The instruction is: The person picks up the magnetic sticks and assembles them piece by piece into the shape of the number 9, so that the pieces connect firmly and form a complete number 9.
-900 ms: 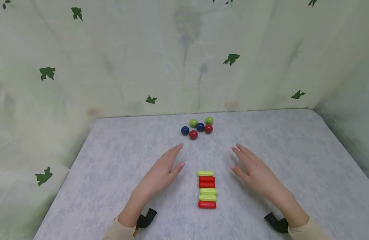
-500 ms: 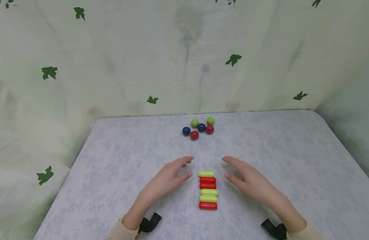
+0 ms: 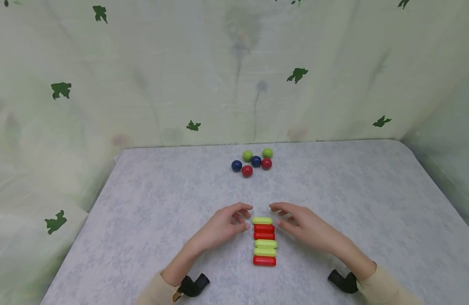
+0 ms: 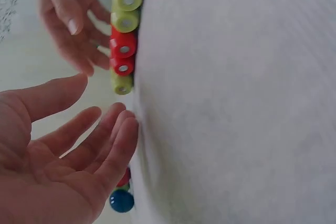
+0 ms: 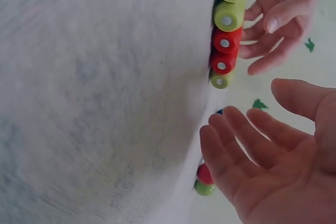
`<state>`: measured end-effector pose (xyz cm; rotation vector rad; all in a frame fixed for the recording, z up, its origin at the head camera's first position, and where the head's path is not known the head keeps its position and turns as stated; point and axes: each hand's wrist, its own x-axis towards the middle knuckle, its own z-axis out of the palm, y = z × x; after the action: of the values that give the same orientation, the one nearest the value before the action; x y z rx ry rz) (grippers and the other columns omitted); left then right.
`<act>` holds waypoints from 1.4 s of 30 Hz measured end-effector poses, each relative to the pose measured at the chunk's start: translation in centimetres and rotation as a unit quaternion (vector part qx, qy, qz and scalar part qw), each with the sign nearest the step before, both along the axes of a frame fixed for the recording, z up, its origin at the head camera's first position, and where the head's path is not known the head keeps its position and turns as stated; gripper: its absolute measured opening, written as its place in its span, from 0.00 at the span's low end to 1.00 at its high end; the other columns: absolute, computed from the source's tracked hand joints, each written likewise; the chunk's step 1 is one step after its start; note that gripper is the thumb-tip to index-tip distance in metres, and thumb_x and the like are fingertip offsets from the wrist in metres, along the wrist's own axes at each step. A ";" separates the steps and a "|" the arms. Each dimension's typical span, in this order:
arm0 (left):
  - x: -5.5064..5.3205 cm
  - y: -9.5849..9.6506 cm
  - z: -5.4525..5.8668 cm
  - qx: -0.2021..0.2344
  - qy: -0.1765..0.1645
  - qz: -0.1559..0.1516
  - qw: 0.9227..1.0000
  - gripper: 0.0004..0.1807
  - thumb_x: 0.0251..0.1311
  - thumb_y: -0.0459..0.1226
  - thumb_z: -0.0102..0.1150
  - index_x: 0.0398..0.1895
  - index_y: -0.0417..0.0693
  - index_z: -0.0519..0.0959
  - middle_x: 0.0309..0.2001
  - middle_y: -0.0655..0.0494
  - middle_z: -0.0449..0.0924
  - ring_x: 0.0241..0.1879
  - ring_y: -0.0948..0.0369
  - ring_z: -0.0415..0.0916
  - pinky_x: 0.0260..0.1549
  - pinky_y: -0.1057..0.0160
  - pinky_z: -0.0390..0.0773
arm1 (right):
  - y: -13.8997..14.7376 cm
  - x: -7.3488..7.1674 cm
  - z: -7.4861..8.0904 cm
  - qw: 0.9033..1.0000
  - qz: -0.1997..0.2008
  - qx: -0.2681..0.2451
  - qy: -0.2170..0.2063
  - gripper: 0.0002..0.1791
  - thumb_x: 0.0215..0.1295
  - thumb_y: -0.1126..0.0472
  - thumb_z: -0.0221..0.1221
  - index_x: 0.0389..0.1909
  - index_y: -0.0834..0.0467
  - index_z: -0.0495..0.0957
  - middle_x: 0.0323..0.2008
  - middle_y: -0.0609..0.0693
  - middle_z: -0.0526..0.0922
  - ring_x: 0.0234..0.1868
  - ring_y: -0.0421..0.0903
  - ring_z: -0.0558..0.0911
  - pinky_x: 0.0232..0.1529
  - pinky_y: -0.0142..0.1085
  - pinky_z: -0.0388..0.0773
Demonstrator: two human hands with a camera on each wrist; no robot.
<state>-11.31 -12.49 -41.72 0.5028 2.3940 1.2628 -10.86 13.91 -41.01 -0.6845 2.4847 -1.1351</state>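
A column of short red and yellow-green rods lies on the table, each rod crosswise, with a yellow-green rod [image 3: 263, 220] at the far end and a red rod [image 3: 264, 261] at the near end. Their ends show round silvery spots in both wrist views, as on this red rod [image 4: 124, 50]. My left hand [image 3: 224, 224] is at the left of the column's far end, fingers gently bent and holding nothing. Mirroring it on the right, my right hand [image 3: 303, 224] has its thumb tip close by the far rods, palm facing inward, nothing held.
Beyond the hands sits a cluster of small balls: green [image 3: 247, 156], dark blue [image 3: 236, 165] and red [image 3: 247, 171]. The grey-white table [image 3: 162, 182] ends at a hanging pale curtain [image 3: 162, 76] with green leaf shapes. Black straps [image 3: 194, 285] show at the wrists.
Both hands have come inward from either side and nearer to the person, closing in on the far end of the rods. Their fingers are more bent. The rods and balls have stayed put.
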 end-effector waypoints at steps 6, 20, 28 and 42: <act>-0.6 0.4 -0.6 0.004 0.000 0.002 1.000 0.17 0.63 0.32 0.61 0.55 0.45 0.79 0.43 0.57 0.79 0.39 0.61 0.75 0.39 0.62 0.76 | -0.3 -1.2 -0.6 0.999 0.026 0.015 -0.015 0.18 0.71 0.58 0.58 0.60 0.54 0.75 0.53 0.44 0.80 0.47 0.41 0.78 0.49 0.41 0.76; -1.9 1.3 -1.4 0.001 0.034 -0.018 0.999 0.12 0.61 0.31 0.63 0.48 0.44 0.83 0.35 0.60 0.78 0.32 0.62 0.73 0.33 0.65 0.73 | -1.0 -3.6 -1.9 0.997 0.055 -0.003 -0.046 0.11 0.67 0.62 0.62 0.50 0.52 0.80 0.39 0.42 0.78 0.39 0.44 0.76 0.40 0.36 0.75; -2.1 1.6 -1.2 -0.020 0.051 -0.025 0.998 0.10 0.60 0.31 0.64 0.45 0.46 0.84 0.33 0.62 0.77 0.31 0.62 0.72 0.31 0.65 0.72 | -1.2 -4.0 -1.9 0.998 0.050 0.011 -0.044 0.09 0.67 0.61 0.62 0.47 0.49 0.81 0.37 0.42 0.78 0.38 0.44 0.75 0.40 0.37 0.74; -2.1 2.3 -0.8 -0.055 0.064 -0.019 0.996 0.07 0.60 0.33 0.63 0.41 0.48 0.85 0.32 0.61 0.75 0.31 0.62 0.71 0.32 0.64 0.71 | -1.6 -3.9 -1.7 0.998 0.055 0.024 -0.018 0.10 0.65 0.63 0.63 0.46 0.51 0.81 0.36 0.40 0.78 0.37 0.43 0.75 0.39 0.36 0.75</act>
<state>-13.38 -10.22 -42.48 0.6084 2.5303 1.1061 -14.71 12.33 -42.72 -0.7688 2.4041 -1.0356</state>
